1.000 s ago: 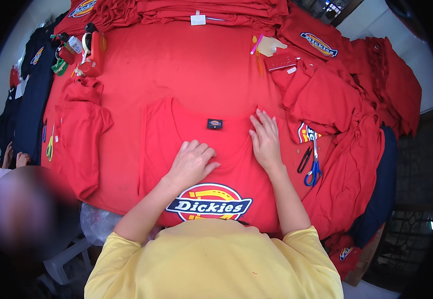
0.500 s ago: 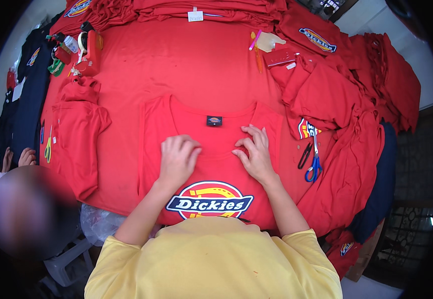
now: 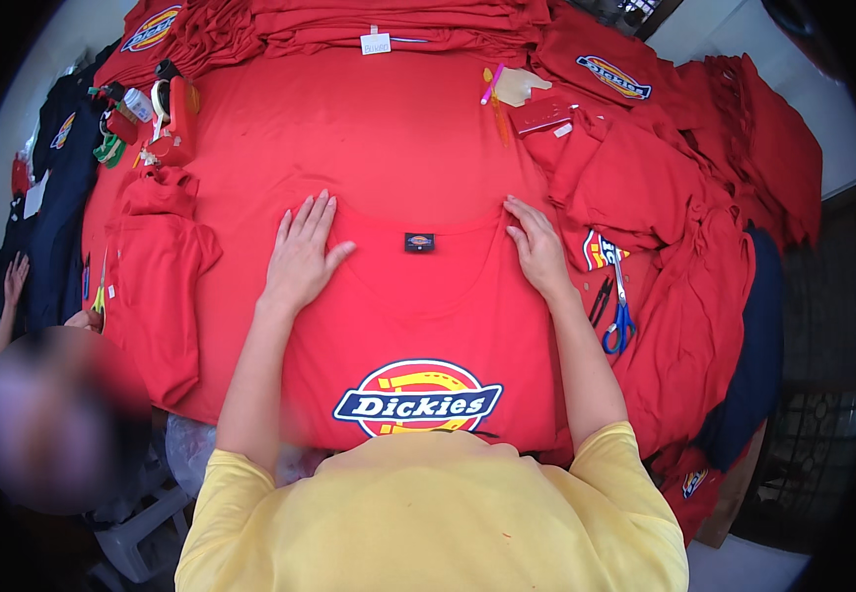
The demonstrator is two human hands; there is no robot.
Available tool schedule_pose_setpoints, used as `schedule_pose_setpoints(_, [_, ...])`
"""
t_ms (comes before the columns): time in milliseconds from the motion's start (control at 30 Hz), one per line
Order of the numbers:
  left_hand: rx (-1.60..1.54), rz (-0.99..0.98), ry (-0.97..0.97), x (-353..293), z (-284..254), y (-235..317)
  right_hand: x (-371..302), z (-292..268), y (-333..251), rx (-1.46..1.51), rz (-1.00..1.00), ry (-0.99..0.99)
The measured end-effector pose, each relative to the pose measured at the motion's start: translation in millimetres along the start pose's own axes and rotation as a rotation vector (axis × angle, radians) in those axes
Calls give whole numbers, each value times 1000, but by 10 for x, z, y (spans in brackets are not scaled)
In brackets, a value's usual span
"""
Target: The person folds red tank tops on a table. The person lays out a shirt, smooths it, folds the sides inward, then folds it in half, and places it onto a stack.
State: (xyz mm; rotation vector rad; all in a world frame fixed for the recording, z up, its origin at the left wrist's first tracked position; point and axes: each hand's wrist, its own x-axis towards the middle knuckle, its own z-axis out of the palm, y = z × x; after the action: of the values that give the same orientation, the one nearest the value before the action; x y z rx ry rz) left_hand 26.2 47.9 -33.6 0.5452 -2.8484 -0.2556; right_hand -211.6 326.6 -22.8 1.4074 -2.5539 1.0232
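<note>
A red T-shirt (image 3: 418,316) lies flat in front of me on a table covered in red cloth, with a printed emblem (image 3: 418,400) near its lower part and a small dark neck label (image 3: 419,242) at the collar. My left hand (image 3: 302,255) rests flat on the shirt's left shoulder, fingers spread. On the right shoulder my right hand (image 3: 538,252) lies flat as well. Both hands sit apart, one on each side of the collar, and hold nothing.
Blue-handled scissors (image 3: 620,316) lie right of my right arm. Stacks of folded red shirts (image 3: 349,20) line the far edge, and more red garments (image 3: 684,197) are heaped at right. A folded red shirt (image 3: 157,276) lies left. Tape rolls and small tools (image 3: 152,109) sit far left. Another person (image 3: 48,414) sits at lower left.
My hands have slid outward and away from me, from the middle of the shirt to its two shoulders beside the collar. The shirt lies flatter.
</note>
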Motion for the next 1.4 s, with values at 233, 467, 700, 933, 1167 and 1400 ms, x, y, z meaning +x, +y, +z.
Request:
schedule_pose_setpoints(233, [-126, 115, 155, 203, -52, -267, -21, 54, 71, -171, -130, 42])
schedule_pose_setpoints(467, [33, -6, 197, 69, -202, -47, -188, 30, -315, -287, -191, 57])
schedule_pose_setpoints(700, [-55, -111, -85, -416, -99, 557, -933, 366, -1308, -239, -399, -451])
schedule_pose_setpoints(933, [-54, -118, -83, -432, -32, 551, -1060, 180, -1191, -305, -332, -596])
schedule_pose_setpoints(1167, [-60, -110, -73, -393, -59, 573, -811, -17, -588, -301, -209, -386])
schedule_pose_setpoints(1400, [-23, -150, -35, -329, 18, 480, -276, 69, -233, -391, -124, -172])
